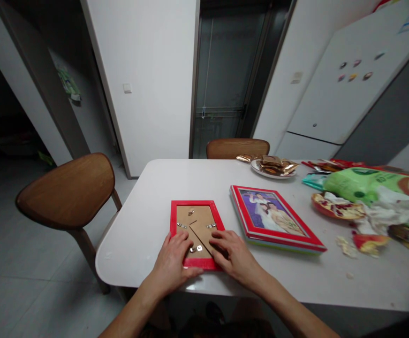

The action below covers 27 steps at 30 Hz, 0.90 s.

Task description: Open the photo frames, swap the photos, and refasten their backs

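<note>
A red picture frame [217, 217] lies back side up near the front edge of the white table, showing its brown backing board [199, 216] with small metal clips and a slanting slit or strut. On its lower left rests my left hand [172, 259], fingers spread over the edge and thumb along the bottom side. My right hand [235, 256] lies at the lower right, its fingers bent over the frame's right edge and the board. To the right, a stack of red frames [278, 241] has a photo [273, 211] of people in wedding clothes on top.
On the white table [141, 234], a plate [275, 176] of wrapped snacks stands at the back. A green wipes pack [373, 183], crumpled tissues [387, 209] and opened fruit [338, 209] lie at the right. Wooden chairs stand left [71, 192] and behind [238, 149].
</note>
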Each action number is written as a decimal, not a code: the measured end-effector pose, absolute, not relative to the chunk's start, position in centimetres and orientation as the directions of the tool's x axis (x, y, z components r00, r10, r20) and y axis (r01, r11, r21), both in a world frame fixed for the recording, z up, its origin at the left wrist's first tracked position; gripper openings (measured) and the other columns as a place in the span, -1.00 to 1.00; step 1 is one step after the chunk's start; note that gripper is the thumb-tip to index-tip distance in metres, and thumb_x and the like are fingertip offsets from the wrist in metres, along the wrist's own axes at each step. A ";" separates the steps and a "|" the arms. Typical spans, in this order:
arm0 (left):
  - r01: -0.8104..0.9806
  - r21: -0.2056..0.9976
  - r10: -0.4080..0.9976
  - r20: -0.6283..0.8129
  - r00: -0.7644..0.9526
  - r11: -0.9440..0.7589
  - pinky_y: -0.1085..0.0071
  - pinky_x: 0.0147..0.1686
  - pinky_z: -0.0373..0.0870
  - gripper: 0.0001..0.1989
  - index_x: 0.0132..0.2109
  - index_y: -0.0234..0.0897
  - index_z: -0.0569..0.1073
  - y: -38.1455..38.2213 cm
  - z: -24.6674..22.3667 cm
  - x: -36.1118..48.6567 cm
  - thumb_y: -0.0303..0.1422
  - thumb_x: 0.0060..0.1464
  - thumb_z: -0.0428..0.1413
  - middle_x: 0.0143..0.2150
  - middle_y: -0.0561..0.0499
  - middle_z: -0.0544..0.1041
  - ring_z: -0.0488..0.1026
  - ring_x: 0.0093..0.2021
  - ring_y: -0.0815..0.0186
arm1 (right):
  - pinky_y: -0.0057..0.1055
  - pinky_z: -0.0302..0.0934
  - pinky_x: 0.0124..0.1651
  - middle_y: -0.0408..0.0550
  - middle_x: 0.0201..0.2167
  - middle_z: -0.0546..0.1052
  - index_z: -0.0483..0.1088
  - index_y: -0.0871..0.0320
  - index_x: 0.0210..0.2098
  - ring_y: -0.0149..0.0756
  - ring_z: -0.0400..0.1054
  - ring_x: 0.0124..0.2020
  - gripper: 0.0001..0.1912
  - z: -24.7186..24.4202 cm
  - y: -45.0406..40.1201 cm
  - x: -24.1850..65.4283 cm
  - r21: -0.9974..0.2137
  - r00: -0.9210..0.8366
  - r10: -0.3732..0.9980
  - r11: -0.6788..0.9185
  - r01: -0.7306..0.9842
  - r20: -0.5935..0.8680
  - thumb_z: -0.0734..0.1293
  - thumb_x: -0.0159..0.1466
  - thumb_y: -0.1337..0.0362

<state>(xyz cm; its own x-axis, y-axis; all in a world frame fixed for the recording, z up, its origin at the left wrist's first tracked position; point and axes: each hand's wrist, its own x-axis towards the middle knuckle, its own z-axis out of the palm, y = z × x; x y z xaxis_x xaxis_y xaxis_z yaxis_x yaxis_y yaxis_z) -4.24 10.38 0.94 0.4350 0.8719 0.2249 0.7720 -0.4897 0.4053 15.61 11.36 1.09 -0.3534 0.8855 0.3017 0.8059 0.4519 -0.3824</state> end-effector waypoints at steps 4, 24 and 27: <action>0.765 0.418 0.871 0.209 0.444 -0.490 0.02 0.10 -0.07 -0.39 -0.06 -0.28 0.31 10.3 0.6 -4.4 -0.16 -0.33 0.22 0.11 -0.21 0.24 0.12 0.13 0.10 | -0.35 0.05 -0.08 0.08 -0.20 0.37 0.36 0.25 -0.15 -0.24 0.18 -0.17 -0.66 1.1 13.5 15.8 -0.315 -0.244 0.923 0.336 0.888 0.297 0.10 0.13 0.38; 0.740 0.495 0.890 0.241 0.387 -0.455 0.05 0.11 -0.06 -0.58 -0.22 -0.29 0.33 9.9 0.1 -4.3 -0.26 -0.30 0.22 0.06 -0.17 0.30 0.18 0.09 0.13 | -0.31 0.03 -0.07 0.10 -0.07 0.31 0.30 0.20 -0.09 -0.19 0.14 -0.07 -0.67 1.1 15.2 14.5 -0.206 -0.299 0.903 0.370 0.906 0.308 0.13 0.18 0.27; 0.734 0.506 0.891 0.241 0.385 -0.453 0.06 0.12 -0.07 -0.67 -0.30 -0.27 0.34 9.7 0.2 -4.3 -0.31 -0.29 0.21 0.06 -0.14 0.31 0.19 0.08 0.14 | -0.40 0.06 -0.11 0.05 -0.15 0.38 0.34 0.19 -0.12 -0.28 0.21 -0.14 -0.69 1.1 17.2 13.0 -0.280 -0.345 0.882 0.437 0.855 0.322 0.12 0.19 0.31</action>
